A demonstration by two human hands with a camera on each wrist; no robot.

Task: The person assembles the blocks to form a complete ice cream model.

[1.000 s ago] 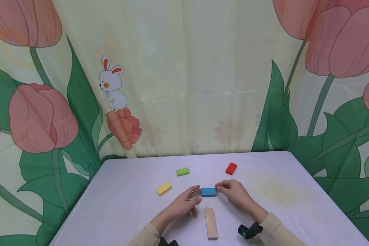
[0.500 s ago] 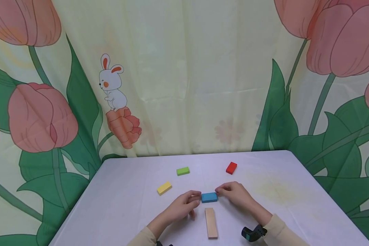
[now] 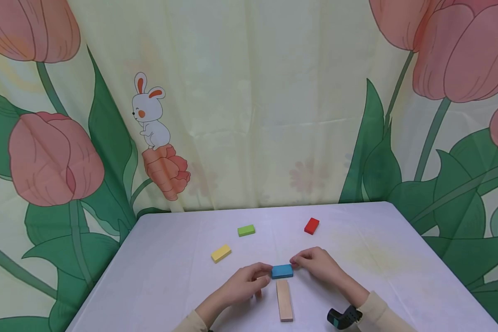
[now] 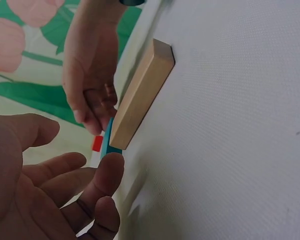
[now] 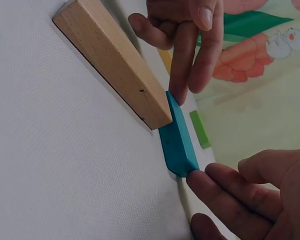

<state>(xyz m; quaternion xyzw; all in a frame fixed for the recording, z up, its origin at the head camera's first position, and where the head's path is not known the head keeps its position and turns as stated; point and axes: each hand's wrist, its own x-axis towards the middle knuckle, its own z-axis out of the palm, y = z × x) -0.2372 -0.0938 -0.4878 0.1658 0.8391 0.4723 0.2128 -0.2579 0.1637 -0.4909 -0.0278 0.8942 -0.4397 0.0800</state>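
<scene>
left hand (image 3: 245, 282): fingertips are touching the left end of the blue block (image 3: 282, 271), fingers mostly straight, not curling round it.
right hand (image 3: 317, 263): fingertips are pressing on the block's right end, fingers lightly bent; a full pinch isn't showing.
blue block: lying flat crosswise on the bench (image 3: 398, 276), butting against the far end of the natural wood block (image 3: 284, 300), which is running lengthwise toward the near edge.
risk 1: uneven push from the two hands is likely skewing the blue block off square.
risk 2: pushing nearward is probably shoving the wood block out of line, since they're touching.
risk 3: cloth cover may be bunching under a sliding block.
spares: yellow block (image 3: 221, 253), green block (image 3: 246, 230) and red block (image 3: 311, 225) are sitting farther back, well apart.
surface: bench is wearing a pale lavender cloth, faint yellowish stain at right.
room: tulip-and-rabbit printed curtain (image 3: 249, 101) is hanging behind the bench.
</scene>
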